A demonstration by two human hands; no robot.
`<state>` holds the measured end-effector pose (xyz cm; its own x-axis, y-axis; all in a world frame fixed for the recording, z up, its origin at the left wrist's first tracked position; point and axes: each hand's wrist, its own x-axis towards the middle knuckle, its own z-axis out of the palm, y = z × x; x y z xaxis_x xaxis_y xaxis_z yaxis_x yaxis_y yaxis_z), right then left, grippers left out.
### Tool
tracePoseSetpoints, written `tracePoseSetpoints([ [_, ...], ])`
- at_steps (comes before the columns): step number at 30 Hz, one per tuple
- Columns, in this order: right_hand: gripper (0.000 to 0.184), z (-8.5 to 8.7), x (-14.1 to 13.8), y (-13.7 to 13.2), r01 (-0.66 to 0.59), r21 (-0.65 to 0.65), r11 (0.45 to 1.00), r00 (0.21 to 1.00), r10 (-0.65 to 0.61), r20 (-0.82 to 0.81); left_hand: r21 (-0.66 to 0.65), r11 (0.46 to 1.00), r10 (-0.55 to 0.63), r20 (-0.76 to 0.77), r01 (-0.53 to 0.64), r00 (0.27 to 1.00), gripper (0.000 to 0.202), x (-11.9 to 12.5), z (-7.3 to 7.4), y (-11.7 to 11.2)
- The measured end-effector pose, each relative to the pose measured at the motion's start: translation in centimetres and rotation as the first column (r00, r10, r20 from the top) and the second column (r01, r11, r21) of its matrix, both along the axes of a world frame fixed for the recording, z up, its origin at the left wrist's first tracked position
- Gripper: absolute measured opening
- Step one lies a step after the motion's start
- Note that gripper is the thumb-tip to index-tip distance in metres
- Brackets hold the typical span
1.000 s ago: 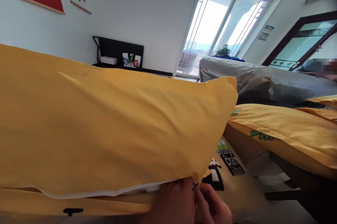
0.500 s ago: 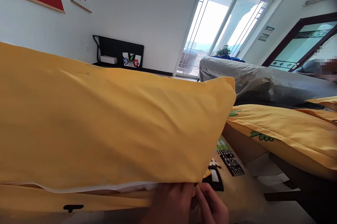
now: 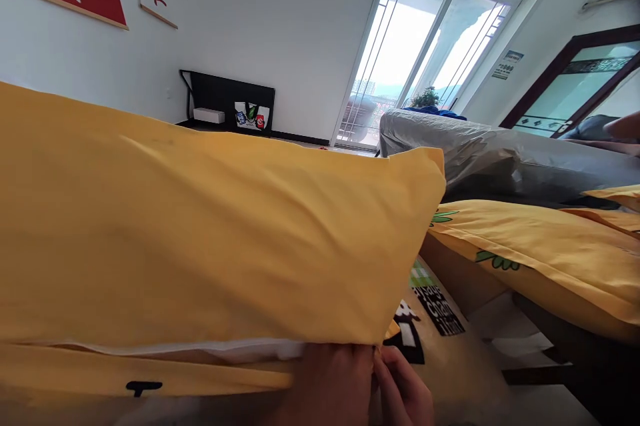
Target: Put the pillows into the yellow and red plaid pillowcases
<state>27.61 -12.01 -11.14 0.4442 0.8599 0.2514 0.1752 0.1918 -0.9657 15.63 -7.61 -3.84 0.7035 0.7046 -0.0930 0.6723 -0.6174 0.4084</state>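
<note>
A large yellow pillowcase point(image 3: 225, 233) stretches across the front, with a long slit open along its lower edge. Something white point(image 3: 250, 349) shows inside that slit, and a small black mark is printed on the lower flap. My left hand point(image 3: 333, 383) is closed at the slit's right end; its fingertips are tucked under the fabric and hidden. Right beside it, my right hand point(image 3: 405, 386) pinches the bottom right corner of the pillowcase between thumb and fingers. Whatever small part lies between the fingertips is too covered to make out.
At the right lies another yellow piece of bedding point(image 3: 545, 246) with green leaf prints. Behind it stands a plastic-covered sofa point(image 3: 475, 139), with part of another person's arm point(image 3: 625, 126) beyond. A patterned mat point(image 3: 437, 306) lies below. A black bench point(image 3: 230, 99) stands by the wall.
My left hand has turned slightly and its fingers have slipped further under the fabric edge. The right hand keeps its pinch at the corner. The other person's arm has shifted a little.
</note>
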Motion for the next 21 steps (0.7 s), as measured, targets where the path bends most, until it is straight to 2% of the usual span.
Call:
tracePoseSetpoints([
  [3, 0.036, 0.7, 0.5, 0.7, -0.074, 0.025, 0.997, 0.997, 0.073, 0.04, 0.057, 0.998, 0.006, -0.036, -0.004, 0.999, 0.032, 0.1, 1.0, -0.1],
  [5, 0.037, 1.3, 1.0, 1.3, -0.127, 0.071, 0.989, 0.986, 0.118, 0.116, 0.149, 0.989, 0.012, -0.045, -0.005, 0.999, 0.03, 0.4, 1.7, -0.2],
  [8, 0.036, 2.6, 1.5, 2.2, -0.128, 0.156, 0.979, 0.976, 0.096, 0.197, 0.317, 0.948, 0.014, -0.018, -0.007, 1.0, 0.025, 1.1, 2.6, -0.1],
  [11, 0.035, 3.7, 1.4, 3.0, -0.108, 0.2, 0.974, 0.974, 0.063, 0.219, 0.427, 0.904, 0.023, 0.002, -0.021, 1.0, 0.025, 1.2, 3.0, 0.4],
  [14, 0.035, 4.2, 1.0, 3.6, -0.11, 0.2, 0.974, 0.966, 0.057, 0.25, 0.434, 0.9, 0.054, 0.005, -0.051, 0.999, 0.027, 0.4, 3.1, 1.1],
  [21, 0.035, 3.7, 0.3, 4.4, -0.07, 0.267, 0.961, 0.954, -0.014, 0.3, 0.384, 0.919, 0.068, 0.067, -0.089, 0.995, 0.024, -2.6, 3.3, 2.0],
])
